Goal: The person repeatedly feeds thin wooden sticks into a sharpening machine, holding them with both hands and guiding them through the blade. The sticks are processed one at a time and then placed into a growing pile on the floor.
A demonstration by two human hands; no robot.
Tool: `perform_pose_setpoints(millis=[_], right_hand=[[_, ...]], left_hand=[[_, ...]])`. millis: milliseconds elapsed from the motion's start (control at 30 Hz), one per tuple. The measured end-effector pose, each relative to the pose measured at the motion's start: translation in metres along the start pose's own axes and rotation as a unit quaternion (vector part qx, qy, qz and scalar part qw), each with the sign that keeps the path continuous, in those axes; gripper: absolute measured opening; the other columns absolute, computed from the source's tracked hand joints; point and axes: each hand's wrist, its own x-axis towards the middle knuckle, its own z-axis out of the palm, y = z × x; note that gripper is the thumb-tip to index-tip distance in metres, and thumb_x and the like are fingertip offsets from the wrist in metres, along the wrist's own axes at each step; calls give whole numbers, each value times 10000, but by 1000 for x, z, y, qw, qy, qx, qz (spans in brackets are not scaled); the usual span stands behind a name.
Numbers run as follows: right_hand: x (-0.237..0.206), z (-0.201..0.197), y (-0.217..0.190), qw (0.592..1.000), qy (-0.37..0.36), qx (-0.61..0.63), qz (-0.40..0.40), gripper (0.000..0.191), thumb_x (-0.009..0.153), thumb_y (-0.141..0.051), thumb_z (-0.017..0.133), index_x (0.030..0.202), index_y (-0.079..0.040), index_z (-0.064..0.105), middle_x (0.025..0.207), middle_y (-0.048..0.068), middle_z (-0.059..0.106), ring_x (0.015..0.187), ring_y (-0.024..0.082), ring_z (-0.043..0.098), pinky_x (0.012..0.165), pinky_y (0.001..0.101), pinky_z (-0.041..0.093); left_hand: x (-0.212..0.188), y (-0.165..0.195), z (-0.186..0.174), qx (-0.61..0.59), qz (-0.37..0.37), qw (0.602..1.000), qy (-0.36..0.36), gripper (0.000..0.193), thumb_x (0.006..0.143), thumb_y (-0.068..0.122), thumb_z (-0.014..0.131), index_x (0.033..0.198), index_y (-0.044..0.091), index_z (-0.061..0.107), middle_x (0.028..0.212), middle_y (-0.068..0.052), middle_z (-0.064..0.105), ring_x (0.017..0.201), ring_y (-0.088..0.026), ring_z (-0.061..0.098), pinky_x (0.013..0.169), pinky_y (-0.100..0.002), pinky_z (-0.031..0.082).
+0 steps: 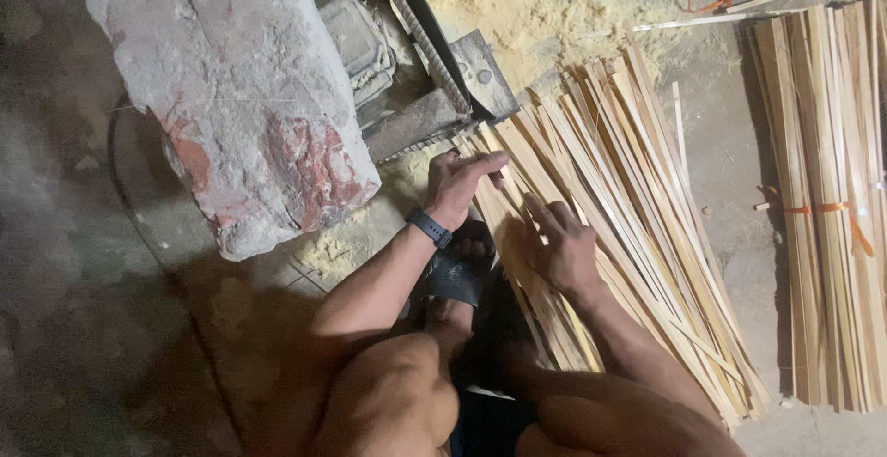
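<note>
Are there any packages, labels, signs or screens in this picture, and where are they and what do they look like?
No packages, labels or signs show.
Wrist device: a dark band on the left wrist; whether it has a screen cannot be told.
Tied bundle: pale wooden strips at the right, bound with an orange band, no wrapper.
Loose strips: pale pile under both hands, unpackaged.

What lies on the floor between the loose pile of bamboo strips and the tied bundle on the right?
In the head view, mostly bare concrete floor separates the loose strips from the tied bundle; only small scraps lie there.
</note>
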Motion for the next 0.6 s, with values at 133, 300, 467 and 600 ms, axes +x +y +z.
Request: perform_pose_setpoints(millis=[133,300,467,600], right_hand=[[18,21,10,997,-25,25,66,191,946,-80,686,1126,-14,694,816,118,665,595,241,647,481,377,534],[60,39,7,998,9,45,40,169,946,-28,653,1106,12,688,816,162,646,580,295,636,477,409,517],[58,31,10,998,-9,50,35,60,964,-101,696,998,-55,681,807,138,637,667,310,656,555,431,541],[24,4,22,1000,7,-20,11,258,909,-64,651,1147,-31,746,950,144,711,721,254,706,577,376,601]], left_hand=[[3,-8,-7,6,23,1000,-10,306,910,76,766,1163,-57,657,979,-94,789,939,-118,700,922,-241,443],[6,-27,-33,10,38,998,-54,351,871,-44,638,1208,33,700,976,-60,722,777,-133,654,633,-263,531],[4,-27,-33,-34,48,998,16,230,863,-7,709,1072,54,634,977,-51,728,853,-148,729,744,-294,645],[-3,-12,-22,-14,39,999,-26,239,861,60,798,1069,54,680,1037,-112,796,889,-136,733,690,-270,560]])
